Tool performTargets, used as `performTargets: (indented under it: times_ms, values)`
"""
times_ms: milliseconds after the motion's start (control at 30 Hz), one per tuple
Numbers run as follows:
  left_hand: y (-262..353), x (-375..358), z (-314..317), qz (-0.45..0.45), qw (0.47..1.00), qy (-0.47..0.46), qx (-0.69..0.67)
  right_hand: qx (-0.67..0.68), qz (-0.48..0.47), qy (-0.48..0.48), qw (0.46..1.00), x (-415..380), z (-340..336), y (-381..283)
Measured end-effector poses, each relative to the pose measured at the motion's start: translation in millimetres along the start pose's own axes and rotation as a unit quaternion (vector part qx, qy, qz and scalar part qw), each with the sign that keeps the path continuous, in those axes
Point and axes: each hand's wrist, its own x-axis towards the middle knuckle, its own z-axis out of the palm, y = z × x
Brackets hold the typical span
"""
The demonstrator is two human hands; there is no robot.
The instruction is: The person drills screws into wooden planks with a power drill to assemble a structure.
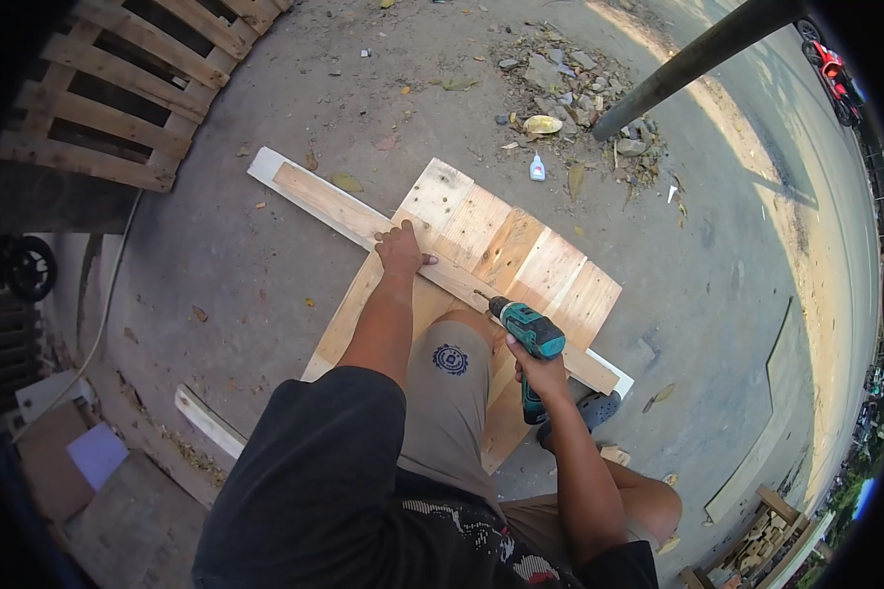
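My right hand (540, 371) is wrapped round the handle of a teal and black cordless drill (532, 329). The drill's bit points left and meets a long narrow wooden plank (457, 280), or sits just above it. My left hand (400, 248) lies across the same plank further up, fingers spread and thumb out to the right. Beneath the plank is a panel of joined wooden boards (509, 245), pale and brown, with dark nail holes. A white-edged strip (261, 167) shows along the plank's far edge. My knee is over the panel's near part.
A small white bottle (537, 168) stands on the concrete beyond the panel. Rubble (570, 83) lies round the foot of a slanting metal pole (692, 69). Slatted pallets (133, 74) are at upper left. Wood offcuts (761, 545) fill a crate at lower right.
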Motion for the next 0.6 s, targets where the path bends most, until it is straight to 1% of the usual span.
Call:
performTargets:
  times_ms: [100, 300, 400, 500, 600]
  values:
    - [-1, 1, 3, 0.0, 1.0, 0.002, -0.002, 0.0, 0.005, 0.01, 1.0, 2, 4, 1]
    - [-4, 4, 5, 0.003, 1.0, -0.005, -0.004, 0.011, 0.018, -0.017, 1.0, 1, 1, -6]
    - [-1, -1, -1, -0.001, 1.0, 0.002, 0.008, -0.068, 0.015, -0.009, 0.998, 8, 2, 1]
    - [-3, -2, 1, 0.007, 1.0, 0.003, -0.011, -0.209, -0.06, 0.032, 0.976, 10, 4, 1]
    - [-7, -2, 8, 0.018, 0.999, 0.017, -0.026, -0.356, -0.046, -0.006, 0.933, -2, 0, -44]
